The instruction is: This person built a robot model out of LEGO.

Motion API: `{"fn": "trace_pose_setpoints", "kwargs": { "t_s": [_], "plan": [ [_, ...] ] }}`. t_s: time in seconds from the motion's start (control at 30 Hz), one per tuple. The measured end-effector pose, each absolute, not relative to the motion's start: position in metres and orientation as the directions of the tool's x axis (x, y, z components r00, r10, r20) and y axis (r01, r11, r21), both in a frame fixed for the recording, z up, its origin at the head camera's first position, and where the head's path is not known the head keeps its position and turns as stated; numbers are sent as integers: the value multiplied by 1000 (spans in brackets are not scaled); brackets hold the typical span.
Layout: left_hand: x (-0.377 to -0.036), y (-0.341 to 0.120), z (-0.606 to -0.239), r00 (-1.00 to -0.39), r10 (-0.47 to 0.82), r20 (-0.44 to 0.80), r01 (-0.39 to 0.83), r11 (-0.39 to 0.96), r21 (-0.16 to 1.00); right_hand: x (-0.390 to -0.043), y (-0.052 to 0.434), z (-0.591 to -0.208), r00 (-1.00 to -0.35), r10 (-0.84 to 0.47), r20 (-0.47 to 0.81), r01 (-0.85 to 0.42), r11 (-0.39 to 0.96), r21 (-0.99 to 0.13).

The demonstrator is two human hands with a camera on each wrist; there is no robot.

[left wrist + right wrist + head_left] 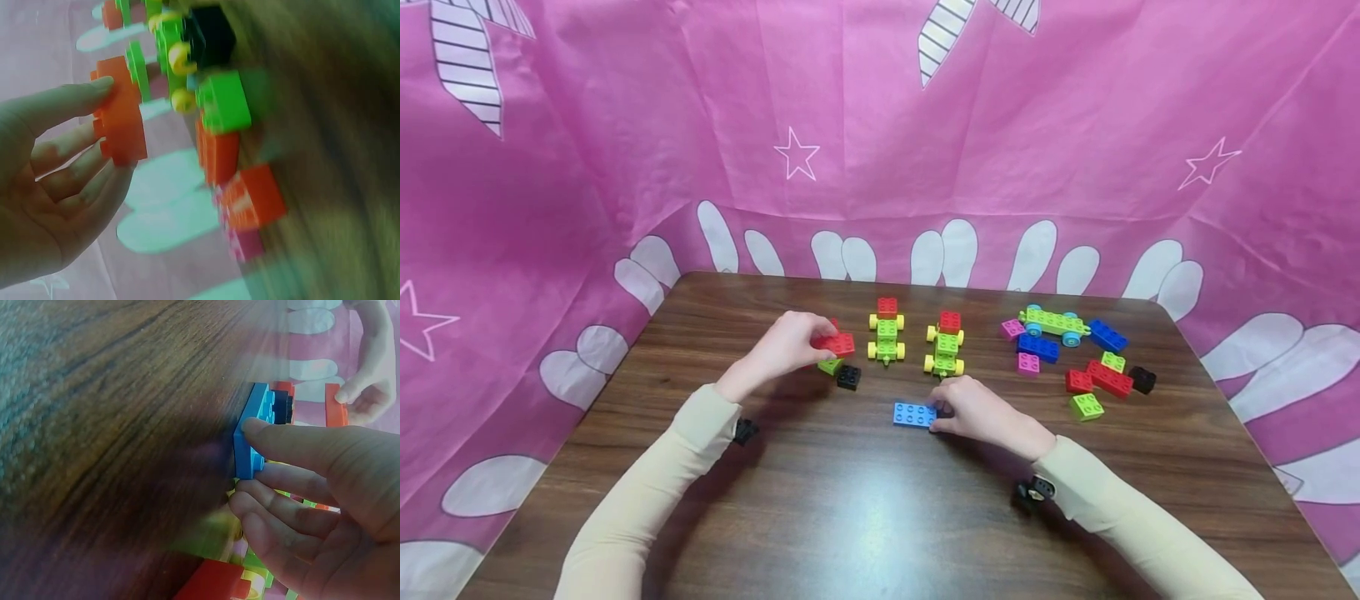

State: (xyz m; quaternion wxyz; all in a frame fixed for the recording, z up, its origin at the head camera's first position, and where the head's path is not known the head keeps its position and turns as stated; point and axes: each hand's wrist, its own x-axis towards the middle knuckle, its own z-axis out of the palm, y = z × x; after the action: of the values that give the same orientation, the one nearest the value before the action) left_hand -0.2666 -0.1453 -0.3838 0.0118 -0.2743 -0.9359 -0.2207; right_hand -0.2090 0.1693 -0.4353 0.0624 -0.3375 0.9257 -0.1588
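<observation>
Clearly, two wheeled cars (887, 329) stand at eleven and one o'clock from the blue brick (912, 414), a black brick (849, 377) at ten, on the wood-grained worktop (790, 517). The right hand (973, 408) pinches that studded oblong, long axis nine to three; the left hand (784, 340) grips a raised red brick (123, 125).

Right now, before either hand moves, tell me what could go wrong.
The left grip holds the red brick raised off the table by its fingers; if it slips, it could drop among the bricks nearby, such as the black brick.

The right grip looks close to the nearer yellow-wheeled car and might nudge it.

It also pinches the blue brick towards one end, so that brick may swivel if pushed.
</observation>
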Motion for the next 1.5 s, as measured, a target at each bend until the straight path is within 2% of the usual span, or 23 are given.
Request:
{"fn": "trace_pose_setpoints", "kwargs": {
  "t_s": [0.17, 0.4, 0.83, 1.5],
  "plan": [
    [-258, -126, -388, -807, 581, 103, 568, 716, 406, -210, 170, -435, -769, -639, -22, -594, 727, -343],
    [-250, -109, -396, -783, 622, 24, 564, 692, 450, -210, 170, -436, -771, -637, -30, -591, 731, -340],
    [-237, -91, -408, -715, 699, 33, 630, 623, 463, -210, 169, -434, -774, -633, -34, -585, 734, -344],
    [-234, -83, -422, -692, 721, 32, 662, 617, 426, -209, 168, -434, -775, -632, -31, -585, 734, -346]
  ]
}}
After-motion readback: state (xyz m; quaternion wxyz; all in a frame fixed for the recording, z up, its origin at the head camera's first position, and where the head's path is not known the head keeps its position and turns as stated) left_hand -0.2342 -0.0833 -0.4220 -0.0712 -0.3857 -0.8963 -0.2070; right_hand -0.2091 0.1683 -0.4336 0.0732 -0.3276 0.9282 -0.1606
